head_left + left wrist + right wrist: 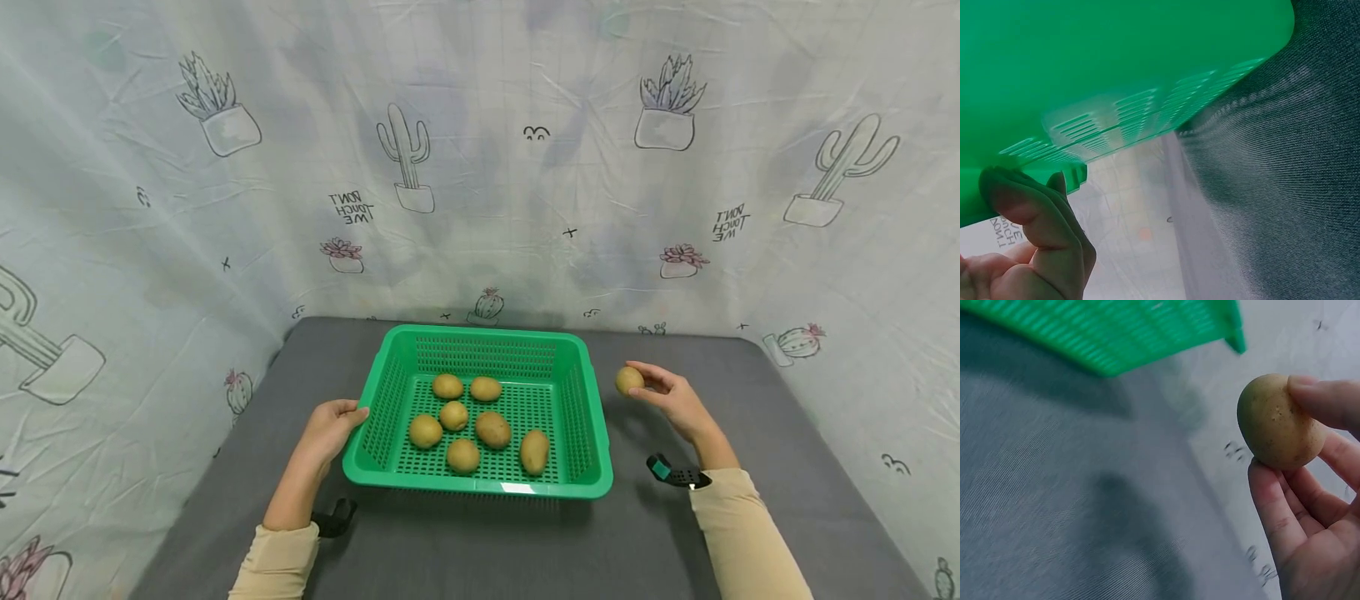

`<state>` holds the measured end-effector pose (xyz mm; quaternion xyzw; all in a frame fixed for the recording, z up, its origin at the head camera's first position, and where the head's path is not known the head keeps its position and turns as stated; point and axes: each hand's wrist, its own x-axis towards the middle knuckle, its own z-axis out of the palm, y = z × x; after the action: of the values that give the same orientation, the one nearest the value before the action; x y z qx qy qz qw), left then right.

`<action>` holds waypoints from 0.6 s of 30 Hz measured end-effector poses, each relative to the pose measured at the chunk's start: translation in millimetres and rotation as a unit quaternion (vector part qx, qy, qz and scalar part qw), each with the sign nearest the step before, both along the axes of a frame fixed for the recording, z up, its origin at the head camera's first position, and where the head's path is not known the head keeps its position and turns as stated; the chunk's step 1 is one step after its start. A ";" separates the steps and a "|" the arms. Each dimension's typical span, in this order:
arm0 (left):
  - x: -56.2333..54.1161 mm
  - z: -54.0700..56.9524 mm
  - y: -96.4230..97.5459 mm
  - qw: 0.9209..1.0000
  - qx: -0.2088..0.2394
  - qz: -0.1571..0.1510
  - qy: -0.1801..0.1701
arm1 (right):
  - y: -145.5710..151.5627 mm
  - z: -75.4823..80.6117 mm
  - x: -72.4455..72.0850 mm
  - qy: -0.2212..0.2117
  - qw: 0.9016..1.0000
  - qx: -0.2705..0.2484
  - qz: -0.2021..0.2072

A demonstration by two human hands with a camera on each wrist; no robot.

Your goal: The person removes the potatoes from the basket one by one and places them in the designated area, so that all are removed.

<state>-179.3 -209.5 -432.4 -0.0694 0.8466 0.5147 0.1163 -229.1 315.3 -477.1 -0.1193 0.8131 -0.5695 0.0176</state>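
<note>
A green plastic basket (480, 487) with slotted walls stands mid-table, several potatoes (492, 430) lying apart on its floor. At the basket's left side, my left hand (330, 429) grips the rim, thumb on top; in the left wrist view the curled fingers (1054, 219) reach under the rim against the outer wall. To the right of the basket, my right hand (675, 404) pinches a small round potato (629, 381) between thumb and fingertips. The right wrist view shows this potato (1280, 422) held above the table, with its shadow below.
A dark grey cloth (480, 550) covers the table. Behind and at both sides hangs a pale curtain (480, 183) printed with cacti. Black straps (678, 473) hang at the wrists. The basket's right wall lies between the right hand and the other potatoes.
</note>
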 end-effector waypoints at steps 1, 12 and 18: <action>0.0 0.3 0.0 1.000 0.000 0.001 -0.001 | 0.9 -3.7 -0.3 -0.004 1.000 0.004 -0.003; 0.0 -0.3 -1.0 1.000 -0.002 0.003 0.003 | 5.7 -32.9 -5.5 -0.022 0.997 0.079 -0.011; 0.6 -0.6 -0.5 1.000 -0.006 0.003 0.006 | 3.3 -35.2 -4.0 -0.023 0.993 0.116 -0.018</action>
<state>-178.6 -210.0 -433.0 -0.0702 0.8503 0.5100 0.1094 -233.2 318.6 -512.3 -0.0889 0.8752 -0.4738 0.0395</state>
